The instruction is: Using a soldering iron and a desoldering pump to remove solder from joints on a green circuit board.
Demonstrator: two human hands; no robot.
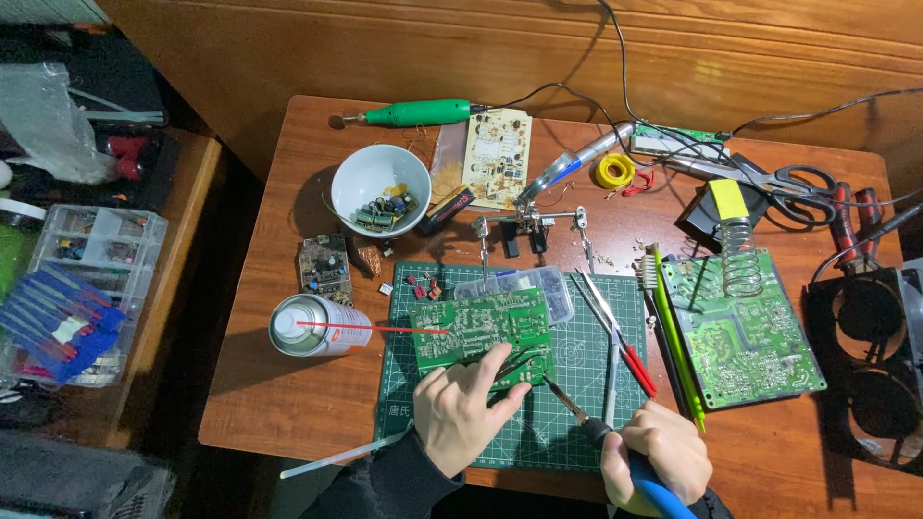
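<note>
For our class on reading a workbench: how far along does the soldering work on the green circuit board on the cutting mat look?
Done: a white bowl already holds loose components. In hand: the left hand steadies the green circuit board, and the right hand holds a soldering iron with its tip at the board's lower edge. Left: a second green board lies to the right, untouched.

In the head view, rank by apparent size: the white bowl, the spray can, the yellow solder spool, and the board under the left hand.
1. Board
2. White bowl
3. Spray can, roughly the bowl's size, so uncertain
4. Solder spool
</note>
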